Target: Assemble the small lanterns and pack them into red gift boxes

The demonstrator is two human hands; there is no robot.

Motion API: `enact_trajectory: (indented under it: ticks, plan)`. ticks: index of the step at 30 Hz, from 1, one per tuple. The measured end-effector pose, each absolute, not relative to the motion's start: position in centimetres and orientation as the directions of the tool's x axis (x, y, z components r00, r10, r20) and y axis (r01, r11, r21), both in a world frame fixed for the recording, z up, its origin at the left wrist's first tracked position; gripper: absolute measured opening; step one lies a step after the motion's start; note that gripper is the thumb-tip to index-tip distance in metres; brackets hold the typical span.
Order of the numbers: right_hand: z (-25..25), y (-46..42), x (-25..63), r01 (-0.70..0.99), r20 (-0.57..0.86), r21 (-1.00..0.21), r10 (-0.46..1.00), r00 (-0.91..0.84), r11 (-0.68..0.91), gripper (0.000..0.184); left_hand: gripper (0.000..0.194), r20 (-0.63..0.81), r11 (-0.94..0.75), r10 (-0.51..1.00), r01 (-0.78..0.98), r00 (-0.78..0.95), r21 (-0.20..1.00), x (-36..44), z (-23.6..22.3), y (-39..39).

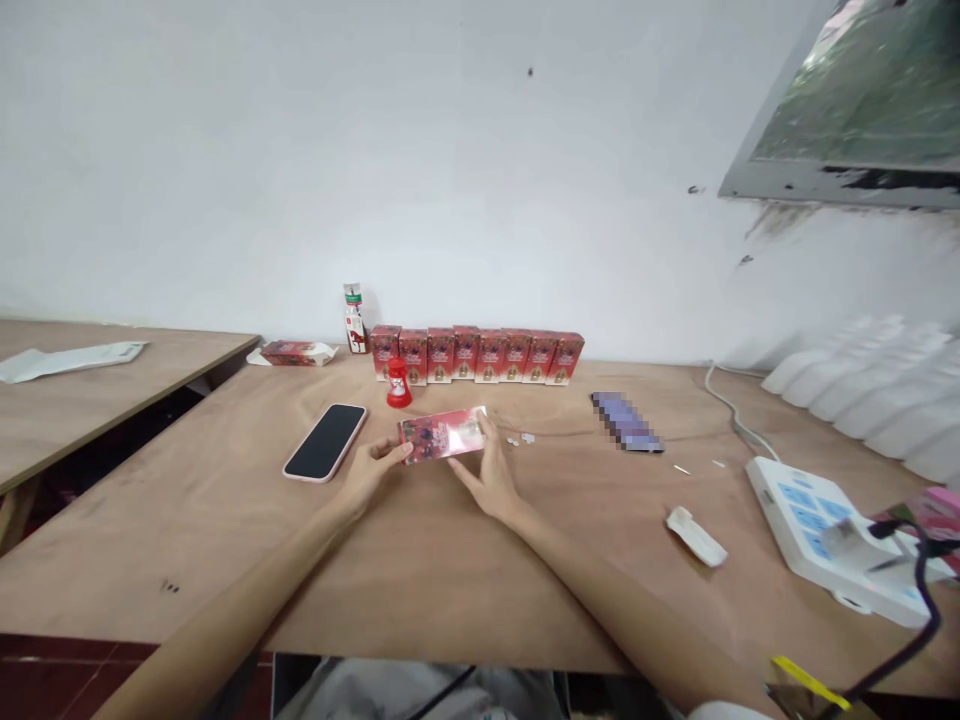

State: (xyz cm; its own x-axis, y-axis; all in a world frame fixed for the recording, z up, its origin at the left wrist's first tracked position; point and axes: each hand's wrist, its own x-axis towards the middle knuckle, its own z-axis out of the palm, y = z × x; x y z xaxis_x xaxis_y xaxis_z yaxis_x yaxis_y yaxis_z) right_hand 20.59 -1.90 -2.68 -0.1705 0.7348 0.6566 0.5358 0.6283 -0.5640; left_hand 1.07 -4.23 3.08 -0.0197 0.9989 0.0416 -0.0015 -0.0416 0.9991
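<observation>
A flat red printed carton (442,436) is held just above the wooden table, tilted slightly. My left hand (367,470) pinches its left end, the thumb on the printed face. At the other end, the fingers of my right hand (491,475) grip the right edge, with the thumb below the carton. A small red hourglass-shaped object (398,384) stands just behind the carton. Behind that, several red boxes (490,356) of similar print stand upright in a row against the wall.
A phone (325,443) lies to the left, another phone (627,421) to the right. An opened red package (294,353) and a bottle-like item (354,318) are at the back. Crumpled white paper (696,537), a power strip (817,520) with cables and stacked white items (877,380) occupy the right.
</observation>
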Motion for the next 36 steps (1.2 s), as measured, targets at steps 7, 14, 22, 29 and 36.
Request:
enact_trajectory:
  ticks: [7, 14, 22, 29, 36]
  plan:
    - [-2.7, -1.5, 20.9, 0.426, 0.567, -0.7, 0.808, -0.156, 0.573, 0.077, 0.049, 0.026, -0.027, 0.999, -0.047, -0.027, 0.999, 0.5, 2.4, -4.2]
    - [-2.2, -1.5, 20.8, 0.297, 0.525, -0.749, 0.804, -0.278, 0.592, 0.048, 0.055, -0.031, 0.035, 0.986, -0.025, 0.163, 0.999, 1.5, 3.4, -5.3]
    - [-2.8, -1.3, 20.9, 0.486, 0.504, -0.656, 0.814, -0.287, 0.578, 0.037, 0.032, 0.152, -0.097, 0.969, 0.261, -0.197, 0.96, -0.4, 2.0, -3.9]
    - [-2.2, -2.0, 20.7, 0.575, 0.4, -0.606, 0.835, -0.377, 0.55, 0.043, 0.062, 0.324, -0.225, 0.894, 0.316, -0.308, 0.922, -2.5, 1.9, -1.9]
    - [-2.1, -1.8, 20.8, 0.523, 0.348, -0.708, 0.878, -0.327, 0.475, 0.056, 0.061, 0.123, -0.124, 0.967, 0.009, -0.222, 0.992, -3.0, 2.3, -1.2]
